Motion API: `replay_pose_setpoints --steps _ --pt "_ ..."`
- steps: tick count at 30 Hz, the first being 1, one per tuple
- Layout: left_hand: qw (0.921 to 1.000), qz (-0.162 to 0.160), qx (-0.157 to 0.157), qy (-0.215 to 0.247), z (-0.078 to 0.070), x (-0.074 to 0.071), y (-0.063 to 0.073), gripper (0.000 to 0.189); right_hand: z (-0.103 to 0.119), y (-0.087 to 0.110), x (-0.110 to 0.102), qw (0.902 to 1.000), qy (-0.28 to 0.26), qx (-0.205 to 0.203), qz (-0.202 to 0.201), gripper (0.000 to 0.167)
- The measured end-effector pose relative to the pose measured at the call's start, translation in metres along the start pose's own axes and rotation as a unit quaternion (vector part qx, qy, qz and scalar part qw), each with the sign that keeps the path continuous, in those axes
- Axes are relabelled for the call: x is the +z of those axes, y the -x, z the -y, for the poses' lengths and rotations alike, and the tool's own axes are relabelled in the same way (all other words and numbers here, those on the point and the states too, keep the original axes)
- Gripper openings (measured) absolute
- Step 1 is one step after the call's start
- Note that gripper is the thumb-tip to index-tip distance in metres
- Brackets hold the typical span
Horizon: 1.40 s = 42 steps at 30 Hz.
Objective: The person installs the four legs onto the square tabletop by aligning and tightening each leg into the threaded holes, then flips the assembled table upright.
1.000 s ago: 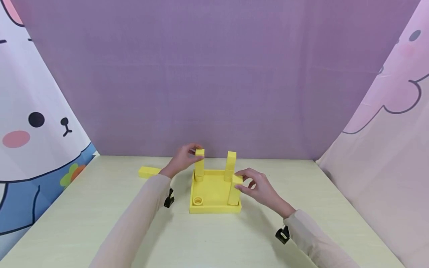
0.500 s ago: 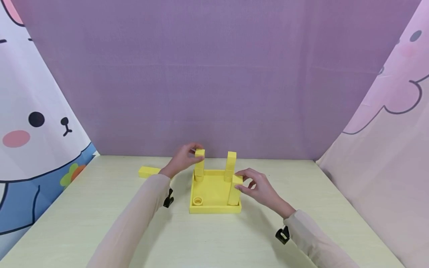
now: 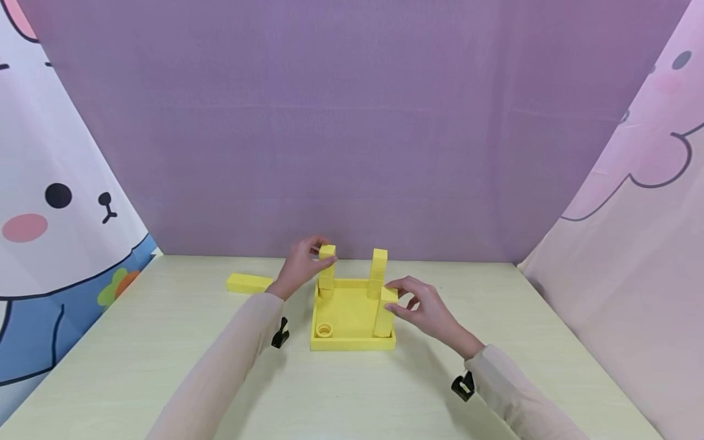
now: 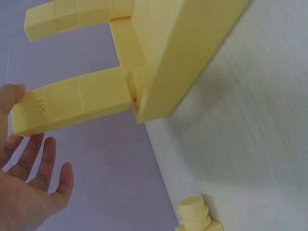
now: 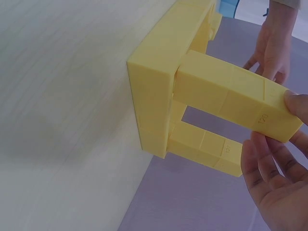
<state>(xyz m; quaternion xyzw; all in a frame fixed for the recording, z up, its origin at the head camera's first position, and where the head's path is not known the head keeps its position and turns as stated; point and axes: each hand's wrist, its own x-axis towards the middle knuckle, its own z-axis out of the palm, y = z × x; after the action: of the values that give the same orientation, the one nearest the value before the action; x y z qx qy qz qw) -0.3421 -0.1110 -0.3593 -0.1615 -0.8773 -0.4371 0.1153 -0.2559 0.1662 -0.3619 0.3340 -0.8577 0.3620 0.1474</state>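
Note:
A yellow square frame with a raised rim (image 3: 352,344) lies on the table, with block-shaped legs standing in three of its corners. My left hand (image 3: 299,267) pinches the top of the back left leg (image 4: 72,100), marked 115. Where that leg meets its corner, a thin gap shows in the left wrist view. My right hand (image 3: 428,307) holds the upper end of the front right leg (image 5: 231,91), marked 120, between thumb and fingers. Untouched, the back right leg (image 3: 378,269) stands upright. A round threaded socket (image 3: 324,330) sits bare in the front left corner.
A loose yellow leg (image 3: 247,283) lies on the table to the left, beside my left wrist; its threaded end (image 4: 193,211) shows in the left wrist view. Behind the table (image 3: 341,397) hangs a purple cloth (image 3: 341,134), with cartoon-printed cloths at both sides.
My left wrist and forearm have shifted slightly right, uncovering more of the loose leg. The left fingers have turned a little at the back left leg's top. My right hand has stayed put.

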Motion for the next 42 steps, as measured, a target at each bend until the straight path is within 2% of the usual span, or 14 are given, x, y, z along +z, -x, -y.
replay_pose_setpoints --steps 4,13,19,25,30,36,39,42 --pt "0.9997 0.02 0.007 0.008 0.001 -0.003 -0.002 0.037 0.0 0.0 0.0 1.0 -0.001 0.002 0.001 0.032" --pt "0.9945 0.098 0.029 0.023 0.0 -0.017 -0.007 0.036 0.001 0.0 0.0 1.0 0.001 -0.004 -0.001 0.032" --pt "0.9922 0.118 0.038 0.013 -0.002 -0.023 -0.009 0.039 0.0 0.0 0.0 1.0 -0.001 -0.005 -0.001 0.032" --pt "0.9942 0.1 0.024 0.031 -0.001 -0.019 -0.006 0.04 -0.001 0.0 0.0 1.0 -0.002 -0.006 -0.003 0.032" --pt "0.9979 0.052 0.012 0.037 0.002 -0.011 -0.001 0.043 -0.001 0.0 0.001 1.0 -0.001 -0.008 -0.003 0.032" --pt "0.9983 -0.018 0.035 0.042 0.009 0.0 0.004 0.044 -0.001 0.0 0.001 1.0 -0.001 -0.006 -0.004 0.032" --pt "0.998 -0.032 0.036 0.04 0.01 0.004 0.005 0.044 0.0 0.0 0.001 1.0 -0.004 -0.005 -0.004 0.032" --pt "0.9981 -0.033 0.037 0.035 0.009 0.005 0.005 0.043 0.0 0.0 0.001 1.0 -0.004 -0.002 -0.004 0.032"
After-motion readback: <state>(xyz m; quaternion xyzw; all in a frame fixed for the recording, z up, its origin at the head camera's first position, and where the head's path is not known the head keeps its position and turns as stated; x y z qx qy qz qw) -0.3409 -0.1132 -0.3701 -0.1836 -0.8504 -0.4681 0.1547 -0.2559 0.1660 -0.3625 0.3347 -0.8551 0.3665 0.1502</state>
